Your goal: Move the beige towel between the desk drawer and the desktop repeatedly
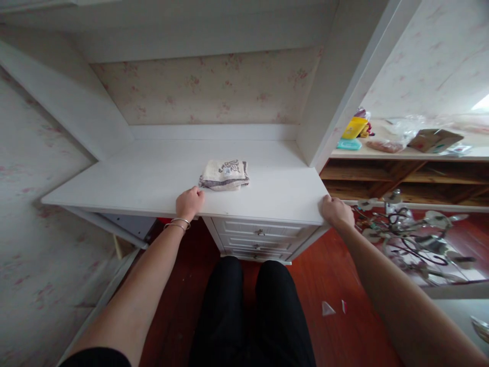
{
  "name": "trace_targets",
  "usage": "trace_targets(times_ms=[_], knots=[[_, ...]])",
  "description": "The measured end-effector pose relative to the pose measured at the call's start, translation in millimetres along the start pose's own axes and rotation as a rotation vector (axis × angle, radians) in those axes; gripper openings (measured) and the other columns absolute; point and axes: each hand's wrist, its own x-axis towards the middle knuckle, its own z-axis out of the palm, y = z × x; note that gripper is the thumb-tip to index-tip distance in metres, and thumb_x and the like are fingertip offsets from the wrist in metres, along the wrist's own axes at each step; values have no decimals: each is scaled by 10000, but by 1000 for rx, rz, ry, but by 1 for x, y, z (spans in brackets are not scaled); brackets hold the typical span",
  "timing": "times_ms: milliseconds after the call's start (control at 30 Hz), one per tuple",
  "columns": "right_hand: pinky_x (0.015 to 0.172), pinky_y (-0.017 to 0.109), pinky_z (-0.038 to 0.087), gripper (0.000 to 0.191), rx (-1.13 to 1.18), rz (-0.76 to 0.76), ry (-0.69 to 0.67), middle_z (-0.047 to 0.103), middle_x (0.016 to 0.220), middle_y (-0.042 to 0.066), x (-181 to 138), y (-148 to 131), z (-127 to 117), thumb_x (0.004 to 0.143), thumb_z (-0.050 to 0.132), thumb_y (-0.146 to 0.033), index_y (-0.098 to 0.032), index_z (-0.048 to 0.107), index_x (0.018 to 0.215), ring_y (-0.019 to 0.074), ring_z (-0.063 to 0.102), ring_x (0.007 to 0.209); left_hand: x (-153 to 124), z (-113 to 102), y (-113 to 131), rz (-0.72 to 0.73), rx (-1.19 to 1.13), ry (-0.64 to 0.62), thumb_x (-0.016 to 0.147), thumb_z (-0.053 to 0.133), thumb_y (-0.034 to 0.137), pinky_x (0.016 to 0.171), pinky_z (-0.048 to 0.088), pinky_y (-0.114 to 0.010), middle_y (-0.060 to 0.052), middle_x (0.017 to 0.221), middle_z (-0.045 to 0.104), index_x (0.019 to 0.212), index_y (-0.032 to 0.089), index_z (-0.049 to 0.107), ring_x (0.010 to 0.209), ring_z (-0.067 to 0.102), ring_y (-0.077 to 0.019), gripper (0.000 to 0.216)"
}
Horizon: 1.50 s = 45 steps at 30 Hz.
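Observation:
A white desk (160, 173) with a hutch above it stands before me against a floral wall. My left hand (190, 202), with bracelets at the wrist, is closed around its front edge, left of the drawers. At the front right corner, my right hand (336, 211) grips the desk's edge with its fingers curled. Just beyond my left hand lies a folded cloth (224, 175), cream with dark print and a grey-brown border. Below the desktop is a white drawer unit (263, 234) with small round knobs; its drawers are closed.
To the right, a metal chandelier (414, 234) with several curved arms lies low beside a wooden shelf (359, 173). On that shelf's top are a yellow container (354, 127), a cardboard box (433, 140) and plastic bags. Small scraps (327, 309) lie on the red wooden floor.

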Motion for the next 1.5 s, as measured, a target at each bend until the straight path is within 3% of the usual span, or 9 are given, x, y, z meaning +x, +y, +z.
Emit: trace_targets(times_ms=[1500], knots=[[981,517,467,652,-23,-16,-26,618,1312,249,0,-1,-1,1005,214,-480,-112,677,1281,419,577,1222,-6,-9,1,18,10,-25,954,349,347,742,475,-337,-131,930,758,1006,223,724,901,709,-288,399]])
